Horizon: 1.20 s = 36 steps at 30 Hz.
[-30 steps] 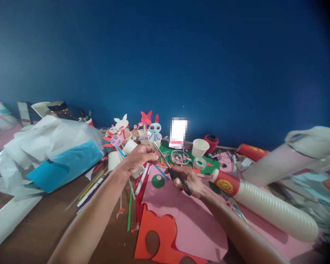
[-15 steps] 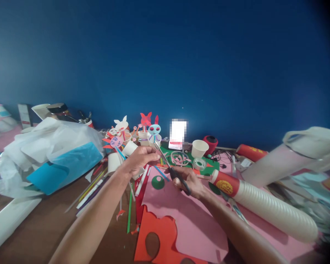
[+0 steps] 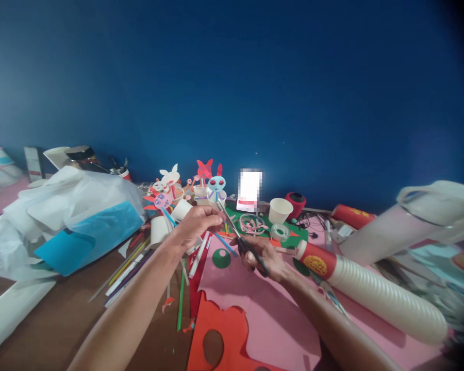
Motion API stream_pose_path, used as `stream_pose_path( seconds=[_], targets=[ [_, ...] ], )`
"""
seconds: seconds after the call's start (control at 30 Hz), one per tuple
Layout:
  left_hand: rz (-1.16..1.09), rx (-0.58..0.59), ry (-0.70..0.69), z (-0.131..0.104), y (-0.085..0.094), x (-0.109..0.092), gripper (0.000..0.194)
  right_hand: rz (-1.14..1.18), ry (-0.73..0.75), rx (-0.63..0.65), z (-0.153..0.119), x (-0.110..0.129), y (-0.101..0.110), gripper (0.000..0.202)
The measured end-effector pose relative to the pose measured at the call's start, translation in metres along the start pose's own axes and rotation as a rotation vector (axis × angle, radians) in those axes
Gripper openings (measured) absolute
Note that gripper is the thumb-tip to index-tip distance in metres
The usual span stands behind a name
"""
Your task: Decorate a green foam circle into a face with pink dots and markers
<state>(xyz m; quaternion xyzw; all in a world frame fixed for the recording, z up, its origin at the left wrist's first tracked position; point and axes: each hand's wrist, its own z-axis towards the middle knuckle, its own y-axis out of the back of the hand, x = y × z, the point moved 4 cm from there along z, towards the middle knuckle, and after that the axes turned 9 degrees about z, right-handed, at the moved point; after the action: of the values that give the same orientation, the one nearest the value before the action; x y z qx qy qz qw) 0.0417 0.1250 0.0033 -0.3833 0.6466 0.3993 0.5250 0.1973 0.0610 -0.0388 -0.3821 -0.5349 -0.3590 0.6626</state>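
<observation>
My right hand (image 3: 260, 253) is closed around the dark handles of a pair of scissors (image 3: 234, 226), whose blades point up and left. The blade tips reach beside my left hand (image 3: 201, 221), which has its thumb and fingers pinched together; anything between them is too small to make out. A blue straw (image 3: 226, 243) slants below the blades. Under both hands lies a pink sheet (image 3: 263, 299) with a green oval (image 3: 221, 258) on it. A cut orange sheet (image 3: 228, 330) overlaps its near left part.
Paper-figure cups (image 3: 216, 196) stand at the back, near a white cup (image 3: 280, 210) and a tape roll (image 3: 280, 232). Stacked cups (image 3: 386, 293) lie at right. A plastic bag (image 3: 73, 206) and blue sheet (image 3: 93, 237) lie left, beside several pens (image 3: 127, 273).
The scissor blades and right fingers have shifted very slightly. Otherwise the view has moved only a little, and both hands keep nearly the same pose.
</observation>
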Motion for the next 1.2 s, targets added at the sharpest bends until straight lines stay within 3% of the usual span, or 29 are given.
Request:
stream_pose_path(
  seconds=[0.9,1.2],
  targets=[
    [0.088,0.047,0.001,-0.0022,0.0023,-0.0024,0.013,-0.061,-0.054,-0.043,-0.0006,-0.0021,0.0026,0.055],
    [0.080,0.065,0.008,-0.0055,-0.0008,-0.0081,0.011,-0.054,0.003,0.045,-0.0006,0.0016,0.0067,0.055]
  ],
)
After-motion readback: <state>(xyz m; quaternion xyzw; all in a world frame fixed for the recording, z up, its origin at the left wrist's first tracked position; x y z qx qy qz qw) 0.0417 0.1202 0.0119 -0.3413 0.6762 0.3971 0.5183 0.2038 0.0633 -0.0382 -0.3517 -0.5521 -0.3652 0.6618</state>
